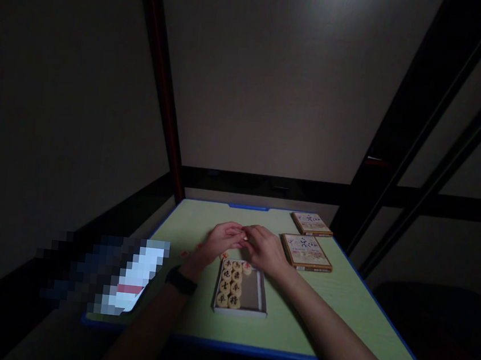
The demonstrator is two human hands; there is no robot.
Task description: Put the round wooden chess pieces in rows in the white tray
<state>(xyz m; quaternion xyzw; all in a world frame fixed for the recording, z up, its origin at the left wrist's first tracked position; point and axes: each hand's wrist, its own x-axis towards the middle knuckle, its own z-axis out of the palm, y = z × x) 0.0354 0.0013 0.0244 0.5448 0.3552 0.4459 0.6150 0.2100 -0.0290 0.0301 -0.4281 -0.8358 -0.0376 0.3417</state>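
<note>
My left hand [222,240] and right hand [264,250] meet fingertip to fingertip mid-desk [339,305], just behind the white tray [259,302]; whether they pinch anything I cannot tell. The round chess pieces [230,285] in the tray look light, hard and smooth, best pinched by their rims.

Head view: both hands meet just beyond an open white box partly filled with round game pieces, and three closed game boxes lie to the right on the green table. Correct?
Not quite. The head view shows two closed game boxes there, not three. The rest holds.
</note>
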